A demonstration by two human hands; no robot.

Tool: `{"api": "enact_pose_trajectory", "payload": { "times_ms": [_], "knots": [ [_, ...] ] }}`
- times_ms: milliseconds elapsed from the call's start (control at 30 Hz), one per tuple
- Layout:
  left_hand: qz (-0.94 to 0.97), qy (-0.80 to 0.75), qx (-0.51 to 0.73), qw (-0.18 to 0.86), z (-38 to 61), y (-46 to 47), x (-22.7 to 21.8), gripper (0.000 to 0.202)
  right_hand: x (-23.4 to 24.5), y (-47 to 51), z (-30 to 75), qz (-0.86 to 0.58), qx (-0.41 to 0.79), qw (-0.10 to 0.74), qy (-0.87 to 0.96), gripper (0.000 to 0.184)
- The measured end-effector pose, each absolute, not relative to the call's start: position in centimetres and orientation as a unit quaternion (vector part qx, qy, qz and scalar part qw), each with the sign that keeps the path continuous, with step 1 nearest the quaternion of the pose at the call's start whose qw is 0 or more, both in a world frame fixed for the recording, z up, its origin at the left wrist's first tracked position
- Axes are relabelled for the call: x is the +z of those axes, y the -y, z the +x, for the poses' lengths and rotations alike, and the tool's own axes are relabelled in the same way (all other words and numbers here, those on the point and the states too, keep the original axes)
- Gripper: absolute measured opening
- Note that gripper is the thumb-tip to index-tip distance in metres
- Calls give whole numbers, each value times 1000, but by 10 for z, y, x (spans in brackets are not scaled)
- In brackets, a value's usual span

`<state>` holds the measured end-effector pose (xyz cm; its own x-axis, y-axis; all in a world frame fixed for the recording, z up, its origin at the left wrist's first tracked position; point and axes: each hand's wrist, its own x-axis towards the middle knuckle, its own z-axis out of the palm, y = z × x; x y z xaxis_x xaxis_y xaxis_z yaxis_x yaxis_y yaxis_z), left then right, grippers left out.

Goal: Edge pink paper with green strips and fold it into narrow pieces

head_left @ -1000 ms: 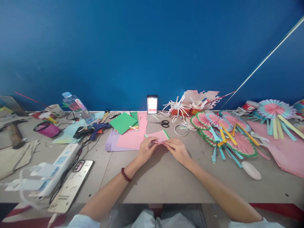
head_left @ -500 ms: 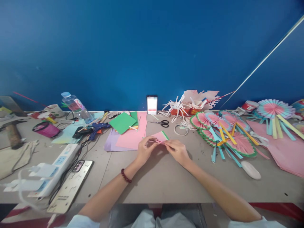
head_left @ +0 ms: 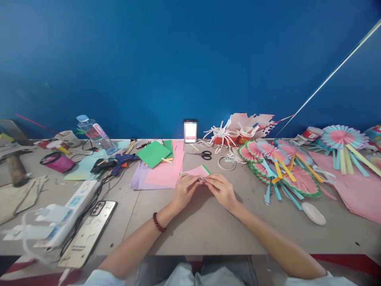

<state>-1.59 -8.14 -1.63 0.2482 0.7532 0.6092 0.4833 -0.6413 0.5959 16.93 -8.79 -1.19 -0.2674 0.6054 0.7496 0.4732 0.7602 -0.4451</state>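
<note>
A small pink paper sheet with a green edge lies on the grey table in front of me. My left hand and my right hand meet at its near edge and pinch the folded part between their fingertips. Both hands rest low on the table. A red bead bracelet sits on my left wrist. The folds under my fingers are hidden.
Pink, purple and green sheets lie just left of the hands. Scissors and a tape ring sit behind. Finished paper fans fill the right. A power strip, phone, glue gun and bottle stand left.
My fingertips have drawn closer together on the pink paper's near edge, and the sheet has shifted slightly toward me. Nothing else has moved.
</note>
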Motion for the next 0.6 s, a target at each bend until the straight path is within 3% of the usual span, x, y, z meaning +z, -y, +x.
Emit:
{"api": "enact_pose_trajectory", "payload": {
  "times_ms": [600],
  "knots": [
    [777, -392, 480, 110, -16, 86, -14, 25, 0, 95, 162, -341, 108, 528, 771, 14]
  ]
}}
